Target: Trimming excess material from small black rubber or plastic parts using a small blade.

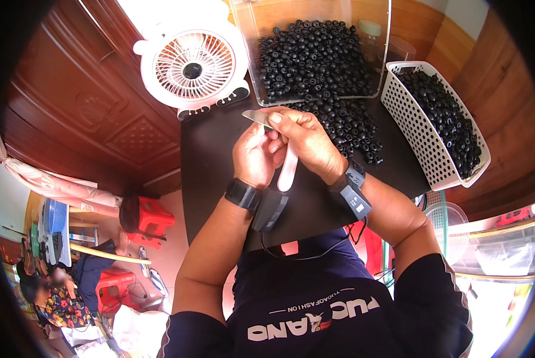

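One pale-handled knife (pixel 288 170) sits in the right hand (pixel 310 140), which pinches it, thumb against the left-pointing blade (pixel 256 117); the left hand (pixel 252 158) curls just beside, its own hold impossible to tell; holed black beads (pixel 352 128) lie heaped beyond the right hand.

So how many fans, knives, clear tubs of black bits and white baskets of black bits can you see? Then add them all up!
Fan: 1
Knife: 1
Clear tub of black bits: 1
White basket of black bits: 1
Total: 4
The black bits themselves are too many to count, so they're left out.
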A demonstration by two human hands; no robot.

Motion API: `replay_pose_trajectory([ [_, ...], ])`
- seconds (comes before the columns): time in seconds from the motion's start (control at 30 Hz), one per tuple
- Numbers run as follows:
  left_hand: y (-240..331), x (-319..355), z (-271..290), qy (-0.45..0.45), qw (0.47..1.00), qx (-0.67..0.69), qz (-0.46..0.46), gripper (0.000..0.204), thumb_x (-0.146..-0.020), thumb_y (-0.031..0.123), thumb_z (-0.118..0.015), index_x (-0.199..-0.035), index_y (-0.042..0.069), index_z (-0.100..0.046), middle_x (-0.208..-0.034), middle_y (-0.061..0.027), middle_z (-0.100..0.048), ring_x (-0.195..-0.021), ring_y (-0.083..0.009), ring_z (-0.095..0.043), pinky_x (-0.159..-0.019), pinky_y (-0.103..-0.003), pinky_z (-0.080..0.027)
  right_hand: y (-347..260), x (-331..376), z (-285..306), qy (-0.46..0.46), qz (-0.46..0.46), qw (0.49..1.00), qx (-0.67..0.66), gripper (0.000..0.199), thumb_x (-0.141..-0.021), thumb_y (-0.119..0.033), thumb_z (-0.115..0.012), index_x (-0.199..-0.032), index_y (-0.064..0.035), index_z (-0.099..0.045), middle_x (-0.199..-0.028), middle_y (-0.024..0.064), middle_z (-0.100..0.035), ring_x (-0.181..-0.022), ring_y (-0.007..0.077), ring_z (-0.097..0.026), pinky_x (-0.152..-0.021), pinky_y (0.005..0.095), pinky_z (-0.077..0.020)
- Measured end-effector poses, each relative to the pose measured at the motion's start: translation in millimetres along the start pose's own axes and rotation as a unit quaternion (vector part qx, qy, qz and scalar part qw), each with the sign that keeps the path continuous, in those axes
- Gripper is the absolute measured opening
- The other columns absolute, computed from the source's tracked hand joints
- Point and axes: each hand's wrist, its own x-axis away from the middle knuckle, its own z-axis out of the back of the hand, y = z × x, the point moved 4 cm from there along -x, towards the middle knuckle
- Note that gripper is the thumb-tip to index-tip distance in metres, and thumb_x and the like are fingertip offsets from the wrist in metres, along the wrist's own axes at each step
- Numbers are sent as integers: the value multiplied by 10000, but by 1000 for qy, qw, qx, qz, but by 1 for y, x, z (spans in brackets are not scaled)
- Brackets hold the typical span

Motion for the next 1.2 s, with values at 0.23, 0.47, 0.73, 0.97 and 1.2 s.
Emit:
replay_pose_trajectory([
  [0.23, 6, -6, 10, -45, 999, -4, 6, 246, -875, 289, -432, -857, 57, -512, -669, -60, -457, -555, -180, -439, -458, -268, -341, -18, -13, 25, 111, 106, 988, -9, 281, -943, -233, -516, -875, -8, -668, -848, 68, -672, -759, 119, -618, -686, 283, -516],
  [0.47, 12, -18, 37, 103, 988, -109, 29, 217, -855, 260, -451, -859, 57, -527, -735, -79, -540, -577, -185, -502, -411, -258, -312, -59, -16, 85, 260, 195, 945, -15, 312, -918, -289, -544, -752, -27, -579, -882, 129, -666, -743, 168, -621, -645, 305, -512],
  [0.73, 0, -37, 4, -14, 940, -326, 103, 173, -880, 201, -480, -920, 47, -549, -567, -8, -441, -404, -73, -341, -350, -214, -227, -69, -15, 106, 315, 222, 922, -43, 278, -911, -263, -558, -735, -48, -553, -825, 120, -664, -693, 168, -620, -594, 308, -504],
  [0.97, -25, -50, -35, -132, 708, -694, -13, 167, -799, 114, -557, -953, 48, -559, -665, -22, -488, -639, -118, -490, -563, -278, -372, -54, -20, 104, 290, 176, 940, -26, 257, -913, -266, -547, -847, -26, -608, -823, 107, -660, -692, 163, -607, -598, 292, -491],
  [1.2, -46, -53, -44, -171, 564, -808, -9, 252, -816, 192, -520, -1028, 56, -535, -863, -175, -630, -900, -365, -601, -773, -446, -448, -55, -16, 92, 266, 173, 948, 1, 285, -911, -286, -559, -794, -34, -623, -802, 74, -662, -681, 134, -596, -591, 275, -486],
])
